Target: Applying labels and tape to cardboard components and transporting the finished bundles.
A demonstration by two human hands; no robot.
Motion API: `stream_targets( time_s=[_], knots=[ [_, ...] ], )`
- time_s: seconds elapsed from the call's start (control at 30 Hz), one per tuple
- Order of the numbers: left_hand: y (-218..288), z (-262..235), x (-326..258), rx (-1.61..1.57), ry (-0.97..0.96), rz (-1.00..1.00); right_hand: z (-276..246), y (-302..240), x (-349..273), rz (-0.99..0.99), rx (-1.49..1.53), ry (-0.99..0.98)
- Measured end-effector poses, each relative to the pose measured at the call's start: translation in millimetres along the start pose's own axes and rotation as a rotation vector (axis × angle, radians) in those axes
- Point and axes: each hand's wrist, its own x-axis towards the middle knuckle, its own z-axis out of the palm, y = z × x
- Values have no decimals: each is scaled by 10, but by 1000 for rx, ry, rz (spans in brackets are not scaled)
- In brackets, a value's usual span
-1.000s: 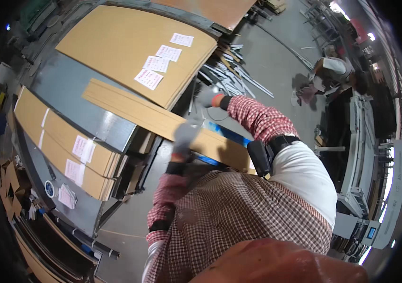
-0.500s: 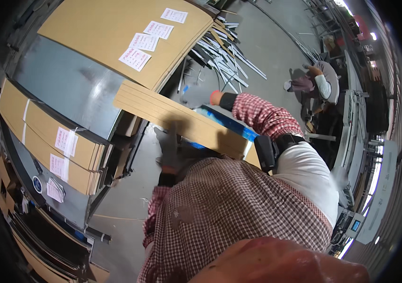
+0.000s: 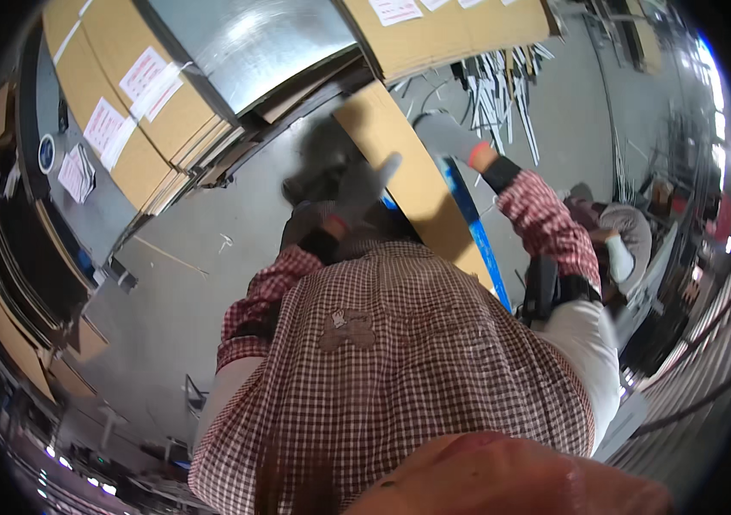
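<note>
The slanting tan board (image 3: 421, 176) runs out from the checked garment (image 3: 400, 318) beside a blue-edged support (image 3: 487, 249); its far end, earlier over the grey metal table (image 3: 254, 30), now shows against the floor (image 3: 176, 292). At its left edge the gloved left hand (image 3: 363, 190) extends one digit; the right hand (image 3: 451, 137) is by the right edge. I cannot tell whether either grips. Beyond, pale strips (image 3: 503, 94) lie heaped.

A long, narrow, plain tan board (image 3: 418, 182) slants between the gloved hands (image 3: 363, 189), broad face up.
</note>
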Motion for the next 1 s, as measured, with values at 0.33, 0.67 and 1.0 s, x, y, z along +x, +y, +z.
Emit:
stream_targets(
  time_s=[0.33,0.67,1.0],
  knots=[
    [1183,-421,-485,1,72,29,-1723,-911,-151,-374,660,-307],
    [-420,-504,80,387,217,101,-323,194,342,141,582,-262],
    [-1637,-69,474,375,-308,255,-486,-1052,-177,429,1077,320]
  ],
)
